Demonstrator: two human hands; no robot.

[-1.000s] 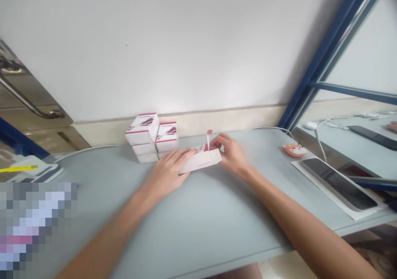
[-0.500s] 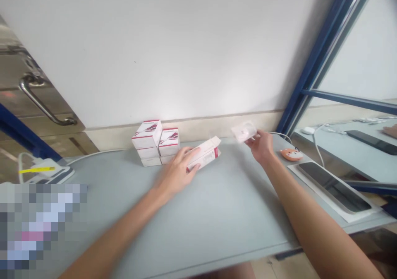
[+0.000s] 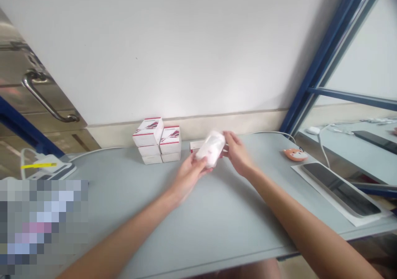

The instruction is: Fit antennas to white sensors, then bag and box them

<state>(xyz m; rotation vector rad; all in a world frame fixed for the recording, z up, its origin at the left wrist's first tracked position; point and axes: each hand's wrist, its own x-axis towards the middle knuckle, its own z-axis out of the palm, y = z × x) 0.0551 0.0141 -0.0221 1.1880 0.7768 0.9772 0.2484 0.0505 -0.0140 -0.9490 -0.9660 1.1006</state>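
Both hands meet over the middle of the table around a white item in a clear plastic bag, slightly blurred. My left hand grips its near lower end, thumb on top and fingers beneath. At the far right edge, my right hand has its fingers closed on the bag. Behind the bag lies a small white and red carton, mostly hidden. To the left stand several white cartons with dark red patterns, stacked against the wall.
At right, a long dark slab lies on a white sheet, with an orange and white item behind it. A power strip with cables sits far left. A wall backs the table; a blue frame rises at right.
My left hand has let go of the open carton, which now lies behind, and holds the bagged item. My right hand has brought that item leftward to the middle.
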